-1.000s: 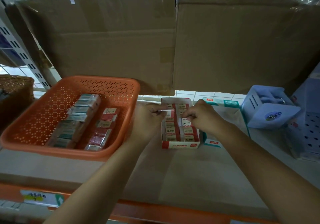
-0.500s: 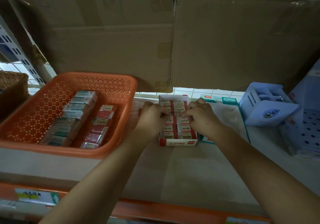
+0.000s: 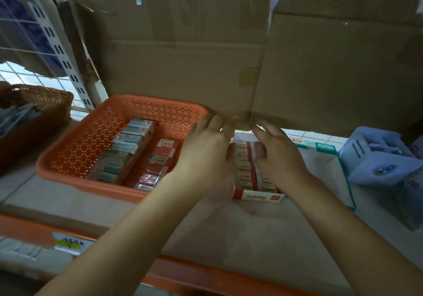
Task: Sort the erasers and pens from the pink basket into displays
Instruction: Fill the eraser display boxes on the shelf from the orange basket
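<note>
While your hands sit above the display, take stock as follows. Item one: red-and-white cardboard display box (image 3: 258,197), on the shelf between your wrists, its two rows of small wrapped erasers (image 3: 243,158) running twelve to six. Item two: perforated orange-pink plastic basket (image 3: 75,144), touching or just beside the display at its nine o'clock, holding a column of red-wrapped block erasers (image 3: 160,160) and, further to nine, a column of teal-and-white boxed erasers (image 3: 128,144). Both columns run from one o'clock to seven, with each piece lying crosswise, long axis about nine to three. No pens can be made out. Your left hand (image 3: 206,158) has its fingers spread and straight, holding nothing; your right hand (image 3: 281,160) shows loose, parted fingers, and no eraser can be seen in it, though blur softens both. The relation that matters: the red column lies just at nine o'clock of your left hand, so that hand is much the nearer for the next pick. Also present: brown corrugated cardboard cartons (image 3: 183,55) at twelve, and a pale blue plastic desk holder (image 3: 377,158) at three.
</note>
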